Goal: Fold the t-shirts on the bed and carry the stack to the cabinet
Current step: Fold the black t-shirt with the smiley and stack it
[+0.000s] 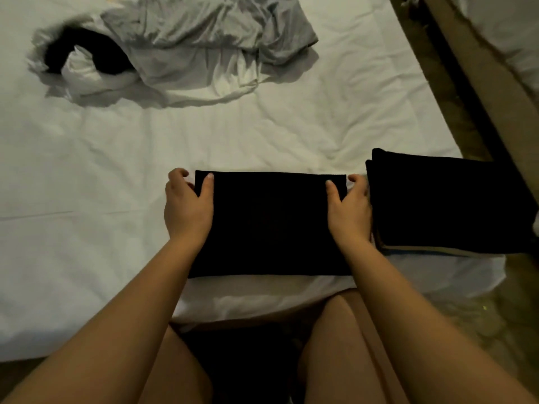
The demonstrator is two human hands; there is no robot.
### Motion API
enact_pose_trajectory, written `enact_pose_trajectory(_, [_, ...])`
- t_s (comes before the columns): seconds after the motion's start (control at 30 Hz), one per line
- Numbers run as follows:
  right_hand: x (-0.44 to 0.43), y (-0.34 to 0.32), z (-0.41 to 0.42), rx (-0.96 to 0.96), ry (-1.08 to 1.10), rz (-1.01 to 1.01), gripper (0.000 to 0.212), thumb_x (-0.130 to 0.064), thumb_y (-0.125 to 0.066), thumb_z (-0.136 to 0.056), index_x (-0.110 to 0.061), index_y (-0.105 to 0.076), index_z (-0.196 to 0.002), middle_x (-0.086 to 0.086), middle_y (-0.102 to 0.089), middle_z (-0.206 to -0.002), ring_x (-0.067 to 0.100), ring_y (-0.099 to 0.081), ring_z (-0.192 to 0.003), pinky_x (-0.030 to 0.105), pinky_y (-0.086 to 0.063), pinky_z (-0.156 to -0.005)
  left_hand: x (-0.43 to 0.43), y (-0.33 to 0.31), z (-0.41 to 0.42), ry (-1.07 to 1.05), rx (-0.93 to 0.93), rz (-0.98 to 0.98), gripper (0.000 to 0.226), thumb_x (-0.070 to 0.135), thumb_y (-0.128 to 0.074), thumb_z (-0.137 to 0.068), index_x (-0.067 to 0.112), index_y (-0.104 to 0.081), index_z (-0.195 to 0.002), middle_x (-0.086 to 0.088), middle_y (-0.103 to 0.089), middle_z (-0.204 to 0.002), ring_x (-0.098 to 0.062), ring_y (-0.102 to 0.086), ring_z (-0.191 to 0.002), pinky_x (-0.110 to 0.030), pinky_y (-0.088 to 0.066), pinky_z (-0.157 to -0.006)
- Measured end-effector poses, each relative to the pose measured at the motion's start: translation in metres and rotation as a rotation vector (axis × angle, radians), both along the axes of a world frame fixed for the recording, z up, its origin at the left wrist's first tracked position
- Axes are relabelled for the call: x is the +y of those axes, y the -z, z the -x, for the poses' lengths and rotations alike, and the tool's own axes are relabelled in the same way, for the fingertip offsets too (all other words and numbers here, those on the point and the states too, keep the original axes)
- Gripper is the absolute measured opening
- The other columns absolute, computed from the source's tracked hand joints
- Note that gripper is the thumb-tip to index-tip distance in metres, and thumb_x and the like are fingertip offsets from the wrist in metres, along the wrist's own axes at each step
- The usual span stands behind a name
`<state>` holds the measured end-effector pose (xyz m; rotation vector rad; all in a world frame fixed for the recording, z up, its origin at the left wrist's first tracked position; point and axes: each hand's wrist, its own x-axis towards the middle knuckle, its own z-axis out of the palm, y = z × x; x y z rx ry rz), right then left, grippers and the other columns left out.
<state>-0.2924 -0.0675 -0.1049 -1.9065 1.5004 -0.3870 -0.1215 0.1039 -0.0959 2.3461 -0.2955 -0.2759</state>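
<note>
My left hand (188, 205) and right hand (350, 209) pinch the far corners of the folded black t-shirt (271, 225) on the bed (116, 170), long axis spanning between my fingers (178, 174), stack (449, 202) just beside the right.

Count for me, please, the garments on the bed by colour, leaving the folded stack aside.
Black: 2, the folded t-shirt gripped by the left hand and right hand, and a crumpled black garment.
Grey: 1, the grey garment.
White: 1, the white garment.
Total: 4 in view; the heap may hide more.
</note>
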Motion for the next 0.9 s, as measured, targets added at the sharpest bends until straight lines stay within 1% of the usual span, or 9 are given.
enact_pose_trajectory(0.07, [0.017, -0.004, 0.011, 0.078, -0.021, 0.014, 0.065, -0.050, -0.045, -0.093, -0.010, -0.029, -0.141, 0.016, -0.040, -0.140, 0.036, -0.041, -0.126, 0.042, -0.039, -0.093, 0.012, -0.006, 0.015, -0.008, 0.021, -0.080, 0.057, 0.049, -0.043, -0.093, 0.011, -0.031, -0.133, -0.017, -0.048, -0.129, -0.034, -0.052, -0.108, -0.038, -0.041, -0.084])
enact_pose_trajectory(0.17, [0.026, -0.007, 0.019, 0.218, -0.087, -0.103, 0.067, -0.057, -0.039, -0.092, -0.003, -0.040, -0.132, 0.020, -0.052, -0.127, 0.038, -0.050, -0.114, 0.039, -0.041, -0.078, 0.024, -0.010, 0.027, 0.030, 0.164, -0.232, 0.066, 0.058, -0.036, -0.091, 0.004, -0.040, -0.129, -0.020, -0.055, -0.123, -0.037, -0.053, -0.110, -0.039, -0.041, -0.082])
enact_pose_trajectory(0.3, [0.011, -0.027, 0.019, 0.132, -0.110, -0.355, 0.063, -0.056, -0.038, -0.094, -0.005, -0.051, -0.128, 0.017, -0.057, -0.122, 0.037, -0.054, -0.108, 0.035, -0.041, -0.076, 0.026, -0.019, 0.021, 0.046, 0.439, -0.120, 0.068, 0.063, -0.041, -0.087, 0.004, -0.058, -0.115, -0.017, -0.062, -0.113, -0.035, -0.057, -0.102, -0.038, -0.046, -0.086])
enact_pose_trajectory(0.43, [0.001, -0.058, 0.023, -0.043, -0.154, -0.318, 0.043, -0.041, -0.049, -0.095, -0.010, -0.054, -0.124, 0.008, -0.060, -0.108, 0.031, -0.057, -0.103, 0.033, -0.043, -0.075, 0.024, -0.038, 0.037, 0.089, 0.245, -0.010, 0.046, 0.046, -0.041, -0.095, 0.006, -0.061, -0.106, -0.012, -0.063, -0.097, -0.027, -0.055, -0.085, -0.033, -0.040, -0.072])
enact_pose_trajectory(0.53, [-0.004, -0.085, 0.036, -0.147, -0.116, -0.216, 0.044, -0.037, -0.054, -0.093, -0.008, -0.051, -0.127, -0.004, -0.050, -0.105, 0.028, -0.054, -0.112, 0.033, -0.042, -0.084, 0.023, -0.058, 0.057, 0.069, 0.209, 0.129, 0.039, 0.045, -0.041, -0.095, 0.010, -0.059, -0.094, -0.003, -0.059, -0.082, -0.024, -0.055, -0.080, -0.032, -0.038, -0.069])
enact_pose_trajectory(0.63, [-0.019, -0.094, 0.060, -0.177, -0.100, -0.191, 0.057, -0.046, -0.056, -0.090, -0.009, -0.048, -0.132, 0.003, -0.055, -0.127, 0.028, -0.052, -0.118, 0.038, -0.044, -0.093, 0.012, -0.075, 0.076, 0.110, 0.194, 0.219, 0.035, 0.046, -0.042, -0.094, 0.014, -0.056, -0.095, -0.004, -0.060, -0.088, -0.024, -0.056, -0.083, -0.033, -0.040, -0.070])
enact_pose_trajectory(0.67, [-0.025, -0.100, 0.071, -0.186, -0.078, -0.163, 0.055, -0.046, -0.056, -0.089, -0.010, -0.050, -0.129, 0.006, -0.057, -0.127, 0.029, -0.054, -0.116, 0.039, -0.046, -0.091, 0.004, -0.081, 0.084, 0.134, 0.188, 0.253, 0.033, 0.046, -0.042, -0.094, 0.016, -0.055, -0.097, -0.003, -0.060, -0.090, -0.023, -0.056, -0.083, -0.033, -0.041, -0.071])
enact_pose_trajectory(0.77, [-0.050, -0.118, 0.108, -0.219, -0.021, -0.054, 0.038, -0.041, -0.057, -0.090, -0.009, -0.058, -0.109, 0.007, -0.063, -0.104, 0.027, -0.059, -0.097, 0.039, -0.047, -0.079, -0.034, -0.099, 0.110, 0.226, 0.196, 0.308, 0.029, 0.045, -0.043, -0.094, 0.019, -0.052, -0.102, -0.001, -0.058, -0.092, -0.021, -0.056, -0.085, -0.033, -0.042, -0.073])
enact_pose_trajectory(0.9, [-0.103, -0.135, 0.156, -0.238, 0.047, 0.003, 0.035, -0.039, -0.058, -0.089, -0.014, -0.057, -0.115, 0.002, -0.062, -0.107, 0.021, -0.057, -0.098, 0.035, -0.046, -0.085, -0.099, -0.113, 0.146, 0.318, 0.216, 0.317, 0.025, 0.042, -0.046, -0.094, 0.018, -0.048, -0.101, 0.000, -0.055, -0.091, -0.020, -0.053, -0.083, -0.031, -0.038, -0.071])
